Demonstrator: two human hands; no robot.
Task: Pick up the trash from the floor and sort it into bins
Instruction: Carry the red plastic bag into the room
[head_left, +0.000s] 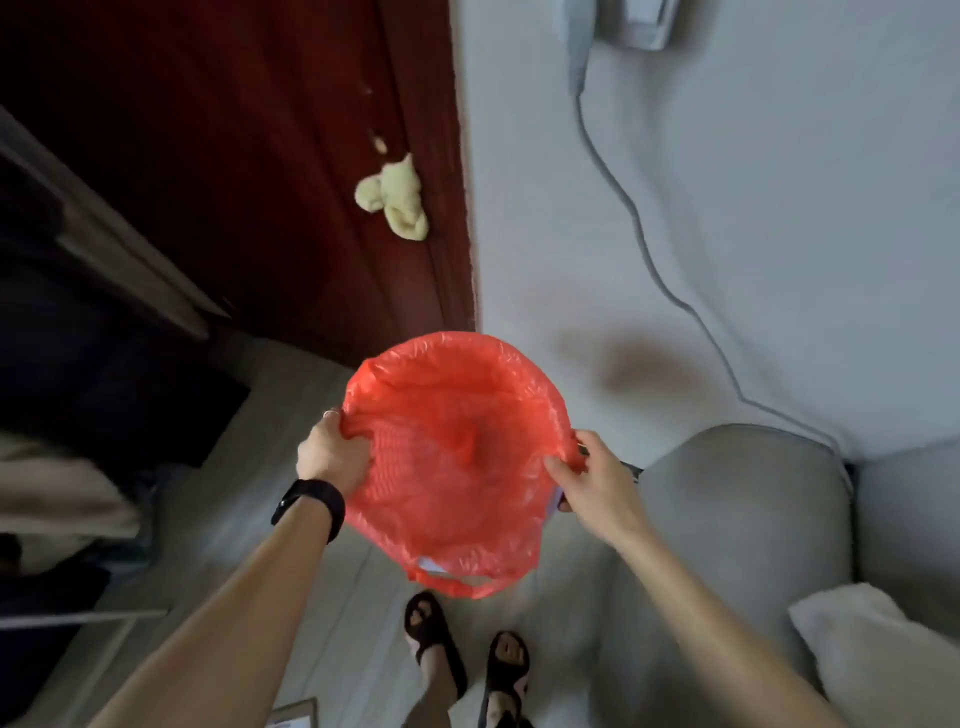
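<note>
Black sandals (436, 644) at the bottom of view, toes pointing forward on the pale plank floor (363, 634). Both bare forearms reach out from there. Left wrist carries a black wristband (311, 506).

Now the hands. The left hand (332, 452) has its fingers curled over the rim of the red plastic bag (452, 467), a ring (330, 413) showing on one finger. The right hand (597, 478) pinches the opposite edge, thumb on the inside. Something dark pokes out past its knuckles (too blurred to say what). Between them the bag is held up off the floor at about waist height, its mouth stretched wide and round towards the camera, thin plastic crinkled, one carrying loop dangling at the near side above the feet. Nothing clear shows inside it.

Just to the right, a grey sofa arm (727, 519) with a white fluffy cushion (872, 654) on it.

Further out, a dark red door (260, 156) stands on the left, with a pale yellow soft lump (395, 200) against it (a toy or cloth, hard to tell). Beside the door is the light grey wall (779, 234), a grey cable (639, 228) trailing down it towards the sofa.
</note>
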